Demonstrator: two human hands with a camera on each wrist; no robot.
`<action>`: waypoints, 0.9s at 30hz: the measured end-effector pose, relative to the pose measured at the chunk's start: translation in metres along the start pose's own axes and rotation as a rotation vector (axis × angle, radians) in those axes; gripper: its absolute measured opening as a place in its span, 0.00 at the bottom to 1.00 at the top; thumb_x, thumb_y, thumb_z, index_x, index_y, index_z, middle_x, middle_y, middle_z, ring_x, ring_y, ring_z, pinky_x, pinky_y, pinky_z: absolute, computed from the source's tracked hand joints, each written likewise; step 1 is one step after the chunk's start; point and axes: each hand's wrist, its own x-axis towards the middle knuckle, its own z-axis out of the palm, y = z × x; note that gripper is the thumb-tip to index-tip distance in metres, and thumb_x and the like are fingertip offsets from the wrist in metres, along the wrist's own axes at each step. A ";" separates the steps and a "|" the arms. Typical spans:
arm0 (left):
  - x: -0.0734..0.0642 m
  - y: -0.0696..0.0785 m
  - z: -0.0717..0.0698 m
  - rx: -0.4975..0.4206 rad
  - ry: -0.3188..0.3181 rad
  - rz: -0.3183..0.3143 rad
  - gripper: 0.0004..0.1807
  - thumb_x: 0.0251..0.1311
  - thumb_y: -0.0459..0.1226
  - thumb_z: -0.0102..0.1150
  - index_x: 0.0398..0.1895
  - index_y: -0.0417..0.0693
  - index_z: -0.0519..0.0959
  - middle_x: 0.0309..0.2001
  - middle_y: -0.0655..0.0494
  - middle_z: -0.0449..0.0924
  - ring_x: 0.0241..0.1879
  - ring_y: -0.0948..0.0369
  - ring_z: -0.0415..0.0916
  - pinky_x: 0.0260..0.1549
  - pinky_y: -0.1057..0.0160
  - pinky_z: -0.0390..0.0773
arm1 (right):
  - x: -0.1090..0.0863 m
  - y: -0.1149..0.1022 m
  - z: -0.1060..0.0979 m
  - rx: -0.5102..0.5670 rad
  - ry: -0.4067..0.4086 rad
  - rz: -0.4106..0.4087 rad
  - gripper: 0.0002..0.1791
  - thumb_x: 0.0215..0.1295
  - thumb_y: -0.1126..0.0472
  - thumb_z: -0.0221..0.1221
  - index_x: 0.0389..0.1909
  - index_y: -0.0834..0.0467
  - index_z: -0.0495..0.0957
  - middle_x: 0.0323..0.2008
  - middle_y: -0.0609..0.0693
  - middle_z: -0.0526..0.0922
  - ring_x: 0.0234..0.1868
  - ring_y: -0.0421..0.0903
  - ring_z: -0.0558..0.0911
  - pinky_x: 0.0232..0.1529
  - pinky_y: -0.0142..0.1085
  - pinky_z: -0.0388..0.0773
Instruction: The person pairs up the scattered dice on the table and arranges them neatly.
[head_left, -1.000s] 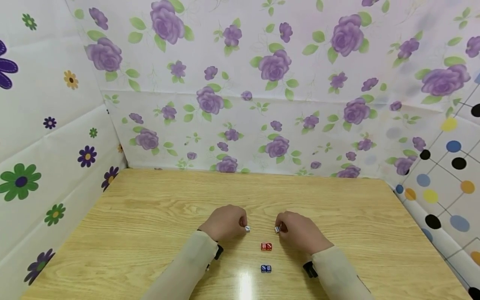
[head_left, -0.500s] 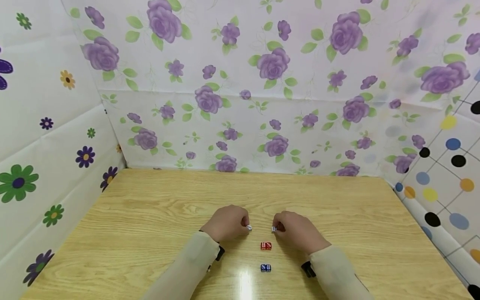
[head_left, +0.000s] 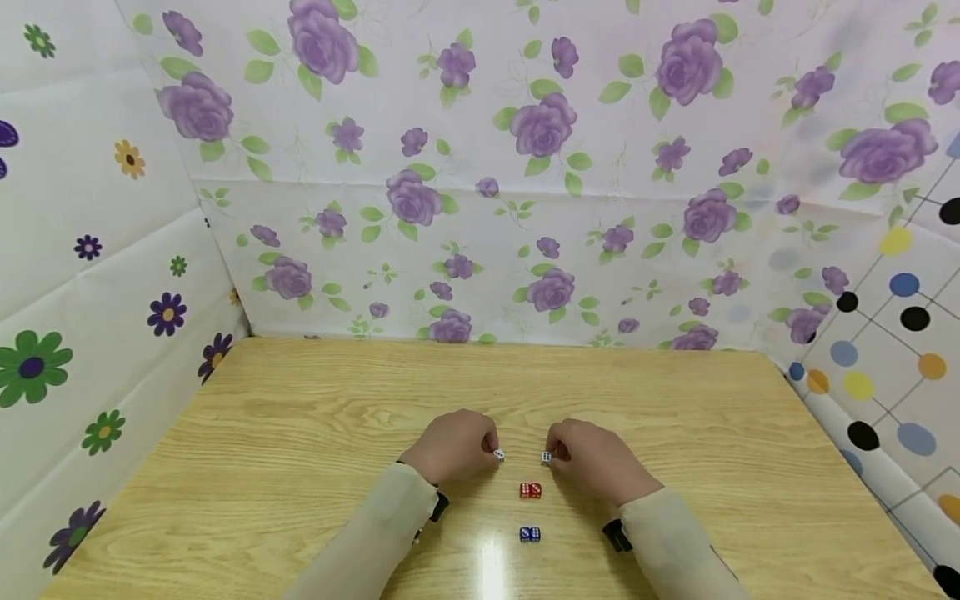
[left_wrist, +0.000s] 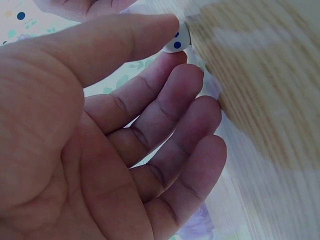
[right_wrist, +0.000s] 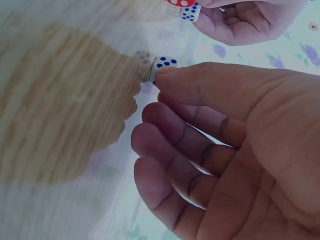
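Note:
In the head view, my left hand (head_left: 453, 446) pinches a white die (head_left: 498, 455) between thumb and index finger, low at the tabletop. Opposite it, my right hand (head_left: 596, 458) pinches a second white die (head_left: 546, 457) the same way. A gap separates the two white dice. The left wrist view shows a white die (left_wrist: 179, 42) with dark blue pips at the thumb tip, partly covered by it. The other fingers are loosely bent. In the right wrist view, the thumb presses the near side of its white die (right_wrist: 166, 62).
Nearer the body than the hands, two red dice (head_left: 530, 491) lie side by side, touching. Closer still sits a touching pair of blue dice (head_left: 530, 534). The wooden table (head_left: 322, 400) is bounded by a flowered backdrop (head_left: 487, 250) behind and patterned sheets at both sides.
Both hands have moved slightly toward each other, and the gap between the white dice has narrowed. The red and blue dice stay in place while the head view shifts a little.

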 end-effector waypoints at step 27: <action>0.009 0.001 0.008 0.042 -0.002 0.031 0.05 0.61 0.39 0.73 0.33 0.51 0.84 0.32 0.66 0.81 0.31 0.67 0.74 0.37 0.63 0.77 | 0.001 -0.001 0.001 0.006 0.004 -0.026 0.05 0.64 0.60 0.71 0.34 0.51 0.84 0.27 0.38 0.77 0.30 0.37 0.74 0.35 0.38 0.76</action>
